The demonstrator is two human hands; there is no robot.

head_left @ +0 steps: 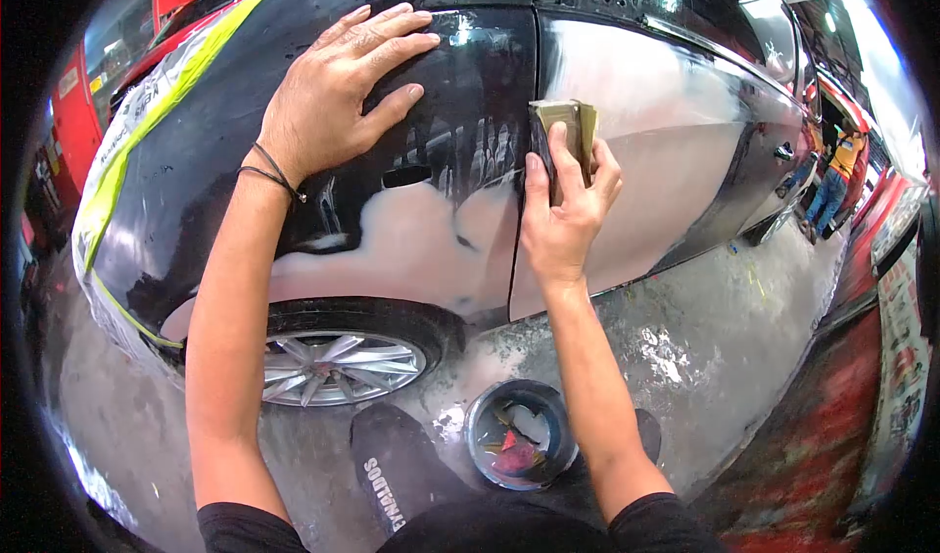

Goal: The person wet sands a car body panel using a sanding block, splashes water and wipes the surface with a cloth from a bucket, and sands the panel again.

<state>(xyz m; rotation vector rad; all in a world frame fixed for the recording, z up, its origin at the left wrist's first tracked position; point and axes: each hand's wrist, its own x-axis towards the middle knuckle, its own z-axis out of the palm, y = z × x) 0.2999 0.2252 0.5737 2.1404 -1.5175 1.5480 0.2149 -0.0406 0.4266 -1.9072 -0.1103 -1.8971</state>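
My left hand (343,93) lies flat on the black front fender (460,63) of a car, fingers spread, a dark band round the wrist. My right hand (571,186) grips a sanding block (586,127) wrapped in olive-brown sheet, thumb on one side and fingers on the other. The block is at the gap between fender and front door (646,151). Pinkish-grey patches cover the lower fender and much of the door. Wet streaks show on the black paint. The block's face toward the car is hidden.
Below the fender is the front wheel (338,362). A round bucket (521,433) of water with pieces of material stands on the floor between my legs. Yellow-edged plastic sheeting (127,151) covers the car's front. Another person (837,176) is at the far right, beside a red vehicle.
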